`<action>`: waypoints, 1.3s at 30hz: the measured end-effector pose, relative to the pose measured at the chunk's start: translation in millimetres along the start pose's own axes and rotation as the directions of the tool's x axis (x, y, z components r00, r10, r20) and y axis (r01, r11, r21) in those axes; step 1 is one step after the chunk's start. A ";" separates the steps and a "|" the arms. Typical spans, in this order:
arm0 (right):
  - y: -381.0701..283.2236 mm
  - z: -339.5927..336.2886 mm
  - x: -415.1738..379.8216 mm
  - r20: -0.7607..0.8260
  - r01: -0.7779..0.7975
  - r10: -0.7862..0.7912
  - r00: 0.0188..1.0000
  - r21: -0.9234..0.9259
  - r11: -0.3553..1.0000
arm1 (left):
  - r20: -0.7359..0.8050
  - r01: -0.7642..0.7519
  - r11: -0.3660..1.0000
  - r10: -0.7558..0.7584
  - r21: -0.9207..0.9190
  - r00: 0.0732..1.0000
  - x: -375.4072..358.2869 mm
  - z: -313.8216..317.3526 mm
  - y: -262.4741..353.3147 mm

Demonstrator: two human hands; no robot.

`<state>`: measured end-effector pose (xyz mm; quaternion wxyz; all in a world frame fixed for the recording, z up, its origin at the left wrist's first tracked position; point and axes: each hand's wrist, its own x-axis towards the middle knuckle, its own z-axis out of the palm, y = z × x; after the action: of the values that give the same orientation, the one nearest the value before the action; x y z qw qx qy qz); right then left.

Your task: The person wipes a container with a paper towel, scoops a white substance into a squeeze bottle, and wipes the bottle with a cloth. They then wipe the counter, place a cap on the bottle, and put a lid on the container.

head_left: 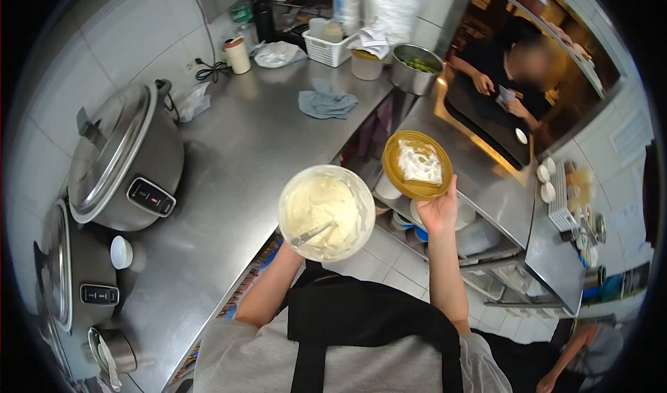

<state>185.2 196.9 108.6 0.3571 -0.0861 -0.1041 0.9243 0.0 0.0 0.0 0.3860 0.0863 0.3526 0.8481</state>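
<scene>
A round white tub [368, 221] of pale, creamy mixture [313, 202] is held up in front of my body. Most of my left hand [289, 253] is hidden beneath the tub it holds, so only the part near the wrist shows. A metal spoon [313, 234] stands in the mixture, its handle slanting toward the near left rim. My right hand [439, 212] grips a round mustard-yellow lid [397, 169] by its near edge, with the inner face up. White cream [420, 162] is smeared over the lid's middle.
On the steel counter [229, 150] are two large cookers [128, 150] [87, 271], a small white bowl [121, 252] and a blue cloth [326, 103]. A steel pot [415, 70] holds green pieces. Beyond the serving window stands a person [517, 73]; another [590, 351] is at lower right.
</scene>
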 end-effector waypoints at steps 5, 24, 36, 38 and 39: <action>61.9 -11.8 88.7 -0.082 -0.182 0.169 0.982 -0.202 0.962 | 0.154 0.096 0.888 -0.029 -0.450 0.988 22.0 -22.8 76.0; 238.4 -33.3 319.5 -0.156 -0.325 0.661 0.734 -0.935 0.141 | -0.704 -0.531 0.845 0.339 -0.064 0.624 -66.0 -127.3 107.1; 133.5 161.1 632.8 0.670 0.654 0.298 0.680 -0.370 -0.660 | -0.858 -0.557 0.731 0.510 0.394 0.064 -66.7 -84.1 65.4; 130.6 159.6 655.2 0.541 0.593 0.359 0.761 -0.356 -0.722 | -0.873 -0.593 0.698 0.487 0.401 -0.018 -71.5 -74.5 57.2; 129.1 158.5 660.7 0.447 0.649 0.501 0.741 -0.285 -0.706 | -0.881 -0.624 0.668 0.467 0.406 -0.075 -76.0 -69.0 52.2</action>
<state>-417.1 530.7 172.5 0.1239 -0.0321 -0.9892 0.0719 -7.6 -114.7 -6.6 -0.2906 -0.3439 0.3860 0.8052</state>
